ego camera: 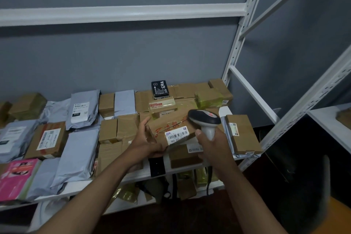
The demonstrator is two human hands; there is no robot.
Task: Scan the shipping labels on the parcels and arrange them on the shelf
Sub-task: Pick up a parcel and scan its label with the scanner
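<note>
Scanning: got the scanner [205,119] pointed down at the white shipping label [177,136] on a brown cardboard parcel [171,129]
Left hand [146,138]: grip wrapped round the parcel's left edge, holding it tilted up just above the shelf [190,167]
Right hand [214,144]: grip clamped on the scanner's handle, head right over the parcel
Parcel spot: right-middle of the shelf, over other brown boxes
Shelf: packed with brown boxes and grey mailers [79,154], a black box [160,88] at the back, a pink packet [16,178] on the left
</note>
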